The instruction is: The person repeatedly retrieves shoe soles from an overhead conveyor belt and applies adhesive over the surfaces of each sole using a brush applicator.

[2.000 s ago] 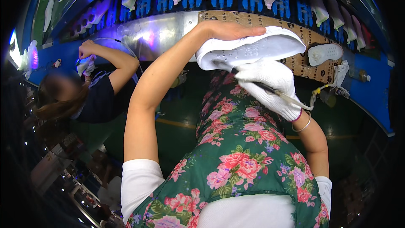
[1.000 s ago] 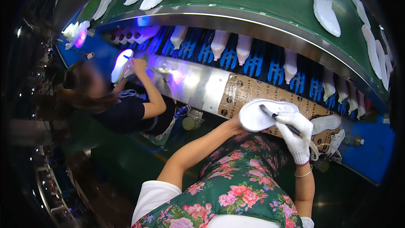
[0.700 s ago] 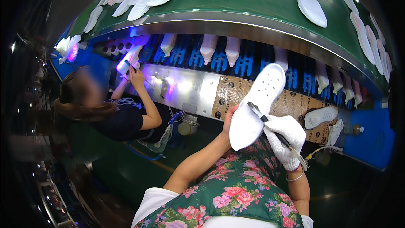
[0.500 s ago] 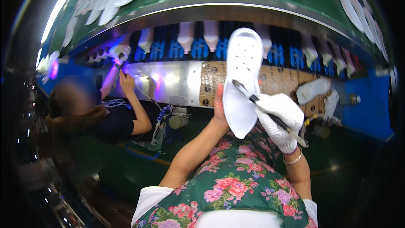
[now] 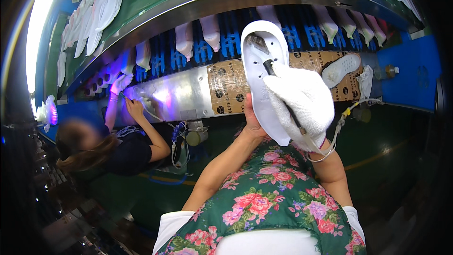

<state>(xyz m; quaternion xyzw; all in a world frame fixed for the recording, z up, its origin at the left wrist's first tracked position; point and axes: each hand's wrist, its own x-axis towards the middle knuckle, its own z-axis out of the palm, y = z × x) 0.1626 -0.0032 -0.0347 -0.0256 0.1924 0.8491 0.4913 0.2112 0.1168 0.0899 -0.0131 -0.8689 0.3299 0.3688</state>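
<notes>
My bare left hand (image 5: 253, 117) is closed around the left edge of a white shoe sole (image 5: 256, 82), holding it up with its hollow, dotted side toward me. In my gloved right hand (image 5: 306, 101) is a brush (image 5: 269, 67) with a dark handle, its bristles pressed and splayed on the sole's far rounded end. A thin pale hose (image 5: 334, 138) runs from the brush's rear end past my wrist. The glove covers part of the sole's right side.
Cardboard (image 5: 226, 87) covers part of a metal ledge (image 5: 184, 92) beyond the sole. Another sole (image 5: 340, 70) lies there, beside a crumpled white cloth (image 5: 365, 81). Pale shoe forms (image 5: 211, 33) hang behind. A co-worker (image 5: 127, 148) works at left. Flat white pieces (image 5: 111, 4) lie on the green upper shelf.
The brush has moved from the sole's middle to its far end, my right hand shifting away from me with it. My view has turned slightly. My left hand keeps its hold.
</notes>
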